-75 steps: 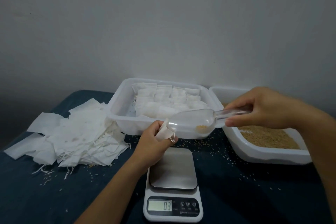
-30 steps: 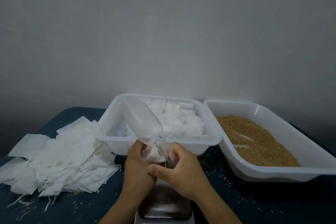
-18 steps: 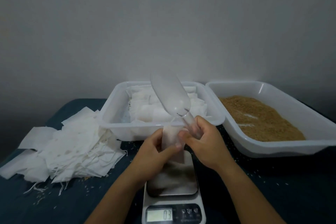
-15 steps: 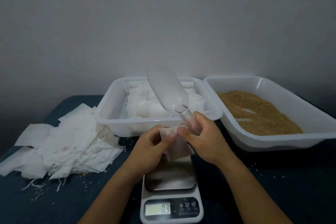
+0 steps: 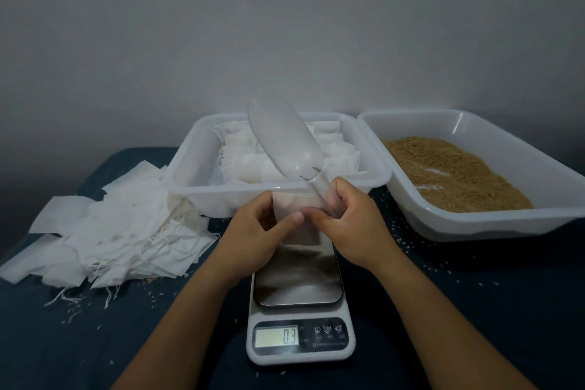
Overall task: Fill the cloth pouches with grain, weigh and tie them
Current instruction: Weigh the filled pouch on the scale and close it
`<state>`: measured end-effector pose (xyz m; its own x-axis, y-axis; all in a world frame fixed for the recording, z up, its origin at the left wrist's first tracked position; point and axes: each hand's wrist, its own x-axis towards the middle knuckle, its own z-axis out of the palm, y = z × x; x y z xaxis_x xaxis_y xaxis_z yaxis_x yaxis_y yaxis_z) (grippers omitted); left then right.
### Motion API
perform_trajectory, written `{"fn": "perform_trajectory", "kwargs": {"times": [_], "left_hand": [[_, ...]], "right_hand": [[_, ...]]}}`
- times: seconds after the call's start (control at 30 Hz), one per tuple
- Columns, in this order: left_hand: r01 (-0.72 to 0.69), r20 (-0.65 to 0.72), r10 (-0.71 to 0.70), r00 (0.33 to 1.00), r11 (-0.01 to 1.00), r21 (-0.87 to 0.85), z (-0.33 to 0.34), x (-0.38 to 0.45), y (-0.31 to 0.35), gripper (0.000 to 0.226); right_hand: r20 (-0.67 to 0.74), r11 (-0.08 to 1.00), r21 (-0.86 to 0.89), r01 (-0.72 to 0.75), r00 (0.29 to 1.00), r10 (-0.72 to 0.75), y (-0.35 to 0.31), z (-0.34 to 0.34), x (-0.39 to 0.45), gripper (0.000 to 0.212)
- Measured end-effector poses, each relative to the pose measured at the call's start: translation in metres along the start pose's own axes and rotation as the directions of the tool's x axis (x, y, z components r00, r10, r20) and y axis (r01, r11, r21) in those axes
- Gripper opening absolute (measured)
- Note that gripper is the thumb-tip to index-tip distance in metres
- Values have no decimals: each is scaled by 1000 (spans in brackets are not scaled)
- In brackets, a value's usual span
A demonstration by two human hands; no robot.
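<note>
A small white cloth pouch [image 5: 297, 218] hangs above the steel plate of the digital scale [image 5: 299, 304], whose display reads 0.3. My left hand [image 5: 253, 241] pinches the pouch's left side. My right hand [image 5: 351, 225] pinches its right side and also grips the handle of a clear plastic scoop [image 5: 281, 139], whose bowl points up and to the left. Brown grain [image 5: 449, 177] fills the white tray [image 5: 493, 225] on the right.
A white tray [image 5: 196, 174] behind my hands holds several folded pouches. A heap of flat pouches with strings [image 5: 110, 231] lies at the left on the dark blue cloth [image 5: 95, 342]. Loose grains dot the cloth around the scale and trays.
The scoop went from pouring into the pouch to standing upright in my right hand. Both hands now hold the pouch between them over the scale. The reading stays at 0.3.
</note>
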<state>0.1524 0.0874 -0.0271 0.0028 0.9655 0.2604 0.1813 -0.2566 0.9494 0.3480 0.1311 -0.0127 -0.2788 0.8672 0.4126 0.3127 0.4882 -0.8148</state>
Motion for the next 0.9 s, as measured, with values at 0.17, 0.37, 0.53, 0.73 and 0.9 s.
{"fn": "perform_trajectory", "kwargs": {"times": [0.17, 0.37, 0.53, 0.73, 0.9], "left_hand": [[16, 42, -18, 999, 998, 68, -10, -1, -3, 14], [133, 138, -149, 979, 984, 118, -22, -3, 0, 22], [110, 120, -183, 976, 886, 451, -23, -5, -2, 18], [116, -46, -107, 993, 875, 470, -29, -2, -10, 21], [292, -365, -168, 916, 902, 318, -35, 7, -28, 8]], "right_hand": [[27, 1000, 10, -27, 999, 26, 0, 0, -1, 46], [185, 995, -19, -94, 978, 96, -2, -2, -4, 36], [286, 967, -249, -49, 951, 121, 2, -1, -4, 41], [140, 973, -227, -44, 987, 77, 6, -12, 0, 47], [-110, 982, -175, -76, 992, 57, 15, -15, 3, 42]]}}
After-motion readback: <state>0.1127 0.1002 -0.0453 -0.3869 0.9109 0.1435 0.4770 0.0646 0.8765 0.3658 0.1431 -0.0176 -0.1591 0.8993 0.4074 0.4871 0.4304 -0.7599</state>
